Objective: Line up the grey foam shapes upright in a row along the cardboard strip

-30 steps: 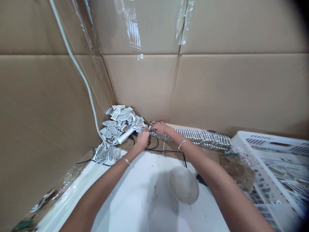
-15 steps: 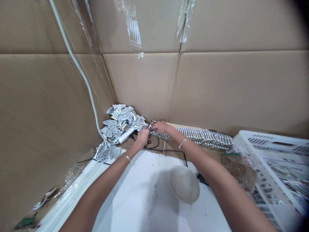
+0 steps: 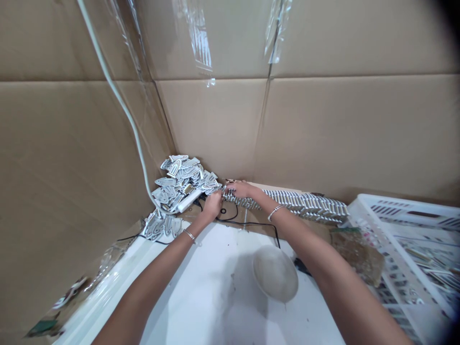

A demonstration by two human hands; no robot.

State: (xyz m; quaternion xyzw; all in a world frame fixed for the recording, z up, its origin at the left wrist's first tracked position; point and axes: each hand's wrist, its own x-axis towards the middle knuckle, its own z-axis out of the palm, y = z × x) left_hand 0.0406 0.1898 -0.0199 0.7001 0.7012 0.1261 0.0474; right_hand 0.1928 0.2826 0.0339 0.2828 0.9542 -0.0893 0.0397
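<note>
My left hand (image 3: 212, 206) sat at the heap of white tags (image 3: 183, 179), my right hand (image 3: 243, 189) on the end of the stacked row (image 3: 305, 203) along the tabletop's (image 3: 215, 282) far edge, fingers (image 3: 216, 195) curled down (clamped or not, I couldn't tell).

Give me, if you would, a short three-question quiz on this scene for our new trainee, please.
1. True or false: the right hand rests at one end of the long row of white pieces.
2. What lies nearest the left hand? A) a pale round bowl B) the loose pile of white arched pieces C) a white plastic crate
3. What thin metal item does each wrist wear?

Key: 1 true; 2 B; 3 a bangle.
</note>
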